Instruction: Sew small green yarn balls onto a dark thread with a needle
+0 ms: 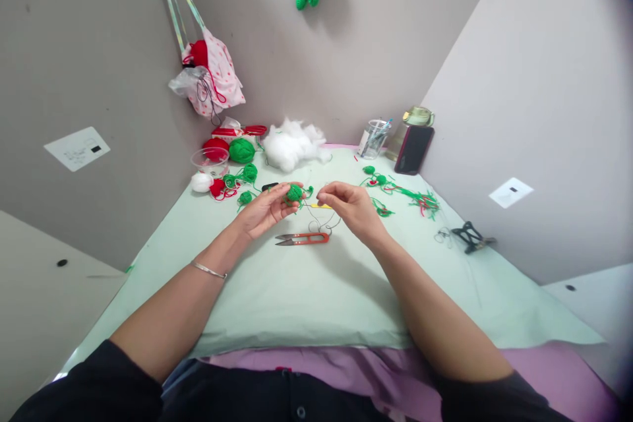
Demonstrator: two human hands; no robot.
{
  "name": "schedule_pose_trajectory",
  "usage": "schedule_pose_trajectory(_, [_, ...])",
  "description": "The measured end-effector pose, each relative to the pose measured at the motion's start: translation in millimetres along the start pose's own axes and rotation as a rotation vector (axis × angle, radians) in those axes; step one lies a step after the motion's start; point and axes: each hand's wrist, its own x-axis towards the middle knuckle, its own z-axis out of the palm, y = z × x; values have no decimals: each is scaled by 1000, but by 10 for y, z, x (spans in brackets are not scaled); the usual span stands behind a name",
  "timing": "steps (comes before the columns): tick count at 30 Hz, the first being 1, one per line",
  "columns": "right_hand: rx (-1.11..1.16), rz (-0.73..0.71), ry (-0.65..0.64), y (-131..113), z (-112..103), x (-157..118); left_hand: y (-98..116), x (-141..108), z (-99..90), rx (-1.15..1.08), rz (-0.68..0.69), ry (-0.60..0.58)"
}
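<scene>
A small green crocheted piece (294, 193) with a curled green strand is held in the fingers of my left hand (267, 210), palm turned up. To its right, my right hand (352, 206) has thumb and forefinger pinched together; whatever is between them is too small to make out. Thin dark thread (316, 221) loops down between the hands to the cloth. Just below lie orange-handled thread snips (302, 239), blades pointing left. A yellow strip (321, 206) lies partly behind my right fingertips.
White stuffing (291, 145) sits at the back beside green yarn (242, 151). Green and red strands (420, 201) lie right, near a dark phone (414, 150) and a clear cup (374, 140). A black stand (472, 237) is farther right on the pale cloth (346, 303).
</scene>
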Motion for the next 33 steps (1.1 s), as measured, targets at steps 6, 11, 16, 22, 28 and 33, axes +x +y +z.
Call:
schedule_pose_trajectory(6, [52,7,-5,17,57,-19,-1,-11,30,-9,6,11])
schedule_pose_trajectory(11, [115,52,-101,35,138,-50,2,-20,65,-16,10,10])
schedule_pose_trajectory(16, [52,67,-111,32,165,-72,9,-27,81,-6,15,10])
schedule_pose_trajectory(22, [-14,34,-112,65,165,-63,4,-28,92,16,11,20])
schedule_pose_trajectory(28, [-29,30,-111,80,164,-59,1,-31,89,23,15,27])
schedule_pose_trajectory(33, [-42,34,-109,62,164,-69,0,-30,90,32,23,26])
